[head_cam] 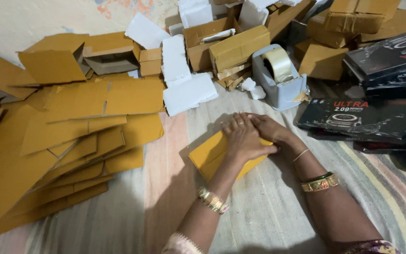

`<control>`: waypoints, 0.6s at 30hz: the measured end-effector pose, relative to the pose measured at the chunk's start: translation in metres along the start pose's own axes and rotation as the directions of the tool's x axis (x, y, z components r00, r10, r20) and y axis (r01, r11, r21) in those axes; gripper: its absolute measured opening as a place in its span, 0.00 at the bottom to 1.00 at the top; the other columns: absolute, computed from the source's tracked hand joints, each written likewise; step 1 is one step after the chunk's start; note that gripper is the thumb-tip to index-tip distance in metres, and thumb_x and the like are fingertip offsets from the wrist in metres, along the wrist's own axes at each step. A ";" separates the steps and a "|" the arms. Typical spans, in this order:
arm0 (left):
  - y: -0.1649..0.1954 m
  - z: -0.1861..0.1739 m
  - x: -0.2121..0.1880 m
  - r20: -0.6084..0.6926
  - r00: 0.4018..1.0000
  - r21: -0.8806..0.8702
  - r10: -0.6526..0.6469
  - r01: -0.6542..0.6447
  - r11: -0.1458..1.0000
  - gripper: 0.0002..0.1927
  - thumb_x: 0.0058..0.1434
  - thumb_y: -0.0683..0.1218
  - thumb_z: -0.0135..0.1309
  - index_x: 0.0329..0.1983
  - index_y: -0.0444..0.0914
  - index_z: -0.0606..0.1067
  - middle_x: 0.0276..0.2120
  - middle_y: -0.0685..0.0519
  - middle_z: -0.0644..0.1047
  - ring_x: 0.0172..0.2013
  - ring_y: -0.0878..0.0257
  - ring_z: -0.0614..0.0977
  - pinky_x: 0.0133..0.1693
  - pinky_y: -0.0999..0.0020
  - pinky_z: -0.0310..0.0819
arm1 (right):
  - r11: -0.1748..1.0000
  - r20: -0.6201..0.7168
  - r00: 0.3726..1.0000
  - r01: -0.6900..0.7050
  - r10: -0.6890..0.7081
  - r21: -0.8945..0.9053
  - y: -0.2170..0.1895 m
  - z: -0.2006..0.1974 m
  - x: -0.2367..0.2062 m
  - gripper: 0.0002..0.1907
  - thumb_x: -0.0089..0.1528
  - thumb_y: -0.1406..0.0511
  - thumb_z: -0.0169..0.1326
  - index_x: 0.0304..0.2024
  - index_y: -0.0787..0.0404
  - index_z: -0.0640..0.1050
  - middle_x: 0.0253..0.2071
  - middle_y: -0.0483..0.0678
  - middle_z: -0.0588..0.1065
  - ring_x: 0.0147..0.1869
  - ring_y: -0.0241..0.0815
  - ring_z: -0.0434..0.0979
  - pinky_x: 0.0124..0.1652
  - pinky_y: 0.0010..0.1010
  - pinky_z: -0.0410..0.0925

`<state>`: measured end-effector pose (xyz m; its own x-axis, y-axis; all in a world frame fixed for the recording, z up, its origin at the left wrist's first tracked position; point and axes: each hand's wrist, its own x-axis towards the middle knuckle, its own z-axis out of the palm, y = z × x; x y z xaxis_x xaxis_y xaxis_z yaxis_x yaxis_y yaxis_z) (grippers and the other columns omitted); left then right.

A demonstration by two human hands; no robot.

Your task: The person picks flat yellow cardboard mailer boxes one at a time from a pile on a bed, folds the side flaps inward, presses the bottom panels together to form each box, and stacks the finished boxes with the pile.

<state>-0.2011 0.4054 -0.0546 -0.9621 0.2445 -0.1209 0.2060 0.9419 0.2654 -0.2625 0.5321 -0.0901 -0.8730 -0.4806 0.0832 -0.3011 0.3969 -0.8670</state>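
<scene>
A small brown cardboard box [208, 154] lies on the striped cloth in front of me. My left hand [243, 139] presses flat on its top, fingers together. My right hand [269, 128] rests beside it on the box's far right edge, touching the left hand. Both wrists carry bangles. The part of the box under my hands is hidden.
Flat cardboard blanks [62, 146] are heaped at the left. White foam pieces [186, 89] and folded brown boxes [236, 47] lie at the back. A grey tape dispenser [278, 77] stands behind my hands. Black product boxes [358, 117] are stacked at the right.
</scene>
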 end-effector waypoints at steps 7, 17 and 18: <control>0.005 0.009 -0.001 -0.175 0.984 0.031 -0.018 0.024 0.999 0.77 0.36 0.72 0.69 0.72 0.18 0.46 0.70 0.29 0.55 0.71 0.36 0.54 0.67 0.34 0.42 | 0.996 0.012 0.998 -0.059 0.058 0.065 0.006 0.001 -0.001 0.25 0.72 0.59 0.35 0.68 0.62 0.67 0.66 0.53 0.72 0.69 0.44 0.71 0.65 0.31 0.63; -0.040 -0.004 -0.067 -0.188 0.981 0.001 -0.041 0.042 0.999 0.78 0.32 0.73 0.67 0.73 0.19 0.47 0.68 0.32 0.60 0.67 0.41 0.63 0.66 0.41 0.50 | 0.982 -0.040 0.982 -0.185 0.186 0.035 -0.007 0.001 -0.015 0.28 0.70 0.50 0.40 0.65 0.59 0.72 0.51 0.50 0.79 0.53 0.40 0.76 0.54 0.32 0.68; -0.045 -0.006 -0.075 -0.187 0.981 0.013 -0.042 0.045 0.999 0.79 0.32 0.73 0.67 0.72 0.19 0.46 0.68 0.31 0.60 0.67 0.41 0.62 0.66 0.41 0.50 | 0.978 -0.039 0.978 -0.206 0.207 0.039 -0.009 0.001 -0.015 0.28 0.70 0.50 0.40 0.65 0.59 0.72 0.51 0.51 0.79 0.53 0.41 0.76 0.54 0.32 0.68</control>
<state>-0.1389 0.3429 -0.0520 -0.9863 0.1575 0.0492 0.1648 0.9548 0.2475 -0.2461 0.5350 -0.0843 -0.9307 -0.3570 -0.0791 -0.1001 0.4568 -0.8839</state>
